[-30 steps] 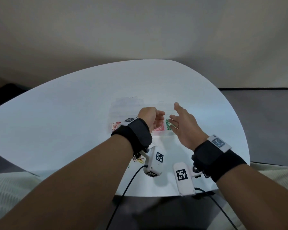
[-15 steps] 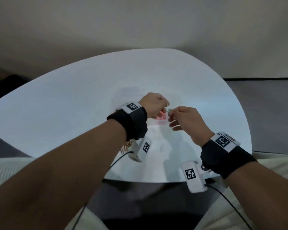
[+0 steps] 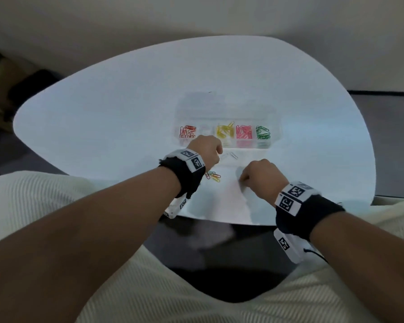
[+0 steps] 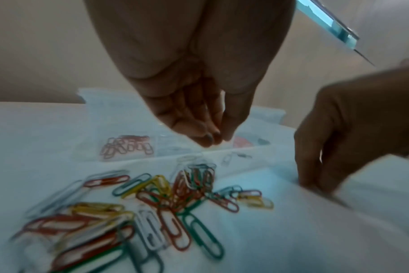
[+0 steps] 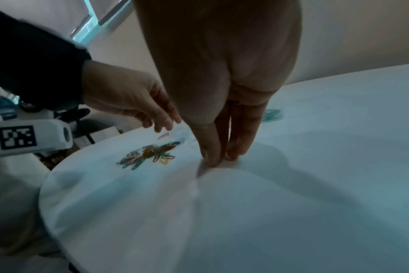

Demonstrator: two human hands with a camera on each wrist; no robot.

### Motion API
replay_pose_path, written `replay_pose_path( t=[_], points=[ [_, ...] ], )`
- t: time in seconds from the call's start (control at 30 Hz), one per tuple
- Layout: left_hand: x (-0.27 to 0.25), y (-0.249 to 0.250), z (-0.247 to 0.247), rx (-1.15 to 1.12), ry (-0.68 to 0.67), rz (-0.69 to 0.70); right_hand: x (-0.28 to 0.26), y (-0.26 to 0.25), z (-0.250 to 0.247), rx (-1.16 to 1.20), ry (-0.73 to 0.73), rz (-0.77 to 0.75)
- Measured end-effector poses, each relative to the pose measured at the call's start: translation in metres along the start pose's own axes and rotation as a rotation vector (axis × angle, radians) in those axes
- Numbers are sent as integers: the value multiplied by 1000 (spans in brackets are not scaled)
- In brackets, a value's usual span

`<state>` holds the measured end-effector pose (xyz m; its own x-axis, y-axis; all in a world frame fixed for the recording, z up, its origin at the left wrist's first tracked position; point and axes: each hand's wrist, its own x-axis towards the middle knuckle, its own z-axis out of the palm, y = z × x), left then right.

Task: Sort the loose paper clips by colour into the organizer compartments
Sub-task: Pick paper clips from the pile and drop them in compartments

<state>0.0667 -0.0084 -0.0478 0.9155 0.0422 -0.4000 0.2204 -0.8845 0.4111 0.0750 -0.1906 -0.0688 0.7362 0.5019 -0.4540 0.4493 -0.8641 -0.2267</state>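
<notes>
Nearest, the person's lap in pale ribbed cloth (image 3: 149, 287) sits under the near edge of the white worktop (image 3: 103, 117). Both forearms reach over it, each with a black wrist strap (image 3: 189, 173) carrying a white marker block.

The right hand (image 3: 259, 176) is low at the near middle of the worktop, fingers together and pointing down, with the fingertips (image 5: 213, 160) pressing on the surface. The blur there hides whether they pinch a clip, so I cannot tell the state of that grip.

Just left of it, partly under the left wrist, lies the pile of loose paper clips (image 4: 156, 203): red, yellow, green, white and blue-grey ones tangled together, a few spread out on the near left side. The left hand (image 3: 207, 148) hovers above and a little beyond the pile, fingers gathered and pointing down, tips close together (image 4: 208, 138). Nothing shows between them, though the view is soft; its grip looks loosely closed on nothing.

A little farther, two pale clips (image 3: 230, 156) lie apart from the pile, between the left hand and the box.

Beyond them stands the clear organizer (image 3: 273, 134), a row of compartments running left to right: red clips (image 3: 187, 132) at the left end, then a compartment whose contents I cannot make out, then yellow clips (image 3: 224, 131), pink clips (image 3: 243, 132) and green clips (image 3: 262, 132) at the right end. Its clear lid (image 3: 219, 106) lies open on the far side.
</notes>
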Motion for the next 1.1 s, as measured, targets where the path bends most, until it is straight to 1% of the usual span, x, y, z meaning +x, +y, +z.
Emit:
replay_pose_path(
  t=[0.1, 0.17, 0.23, 0.3, 0.37, 0.5, 0.57, 0.6, 0.67, 0.7, 0.73, 0.8, 0.83, 0.87, 0.9, 1.0, 1.07, 1.1],
  points=[
    [8, 9, 12, 107, -15, 105, 1, 2, 5, -39, -5, 28],
    [13, 16, 18, 219, -40, 164, -1, 1, 9, -91, -22, 18],
    [16, 21, 23, 313, -54, 191, -3, 1, 10, -56, -29, 33],
    [19, 22, 27, 366, -70, 187, -3, 4, 5, 157, 17, 90],
    [20, 25, 29, 393, -80, 176, -1, 9, -3, 468, 60, 155],
    [20, 29, 28, 379, -122, 157, 0, 11, -16, 1085, 42, 258],
    [18, 28, 25, 310, -113, 126, -1, 6, -25, 1365, 13, 347],
    [17, 25, 23, 242, -93, 100, 0, 4, -28, 1467, 4, 391],
    [11, 19, 14, 81, -52, 44, 7, 3, -30, 1538, 3, 451],
    [8, 14, 9, -24, -42, 1, 11, 2, -29, 1483, 16, 456],
    [7, 8, 3, -99, -38, -34, 16, 0, -27, 1336, 45, 429],
    [1, -2, -9, -109, -66, -72, 25, -5, -22, 838, 126, 310],
    [-1, -6, -13, -61, -93, -93, 28, -9, -20, 605, 170, 247],
    [-5, -9, -16, -34, -86, -117, 31, -11, -18, 452, 197, 213],
    [-8, -12, -18, -14, -85, -118, 32, -13, -18, 367, 202, 199],
    [-13, -20, -15, 83, -109, -44, 32, -16, -15, 191, 171, 196],
    [-13, -30, -12, 51, -105, -101, 32, -17, -13, 125, 153, 201],
    [-13, -35, -10, -15, -89, -153, 32, -18, -12, 106, 143, 210]
  ],
)
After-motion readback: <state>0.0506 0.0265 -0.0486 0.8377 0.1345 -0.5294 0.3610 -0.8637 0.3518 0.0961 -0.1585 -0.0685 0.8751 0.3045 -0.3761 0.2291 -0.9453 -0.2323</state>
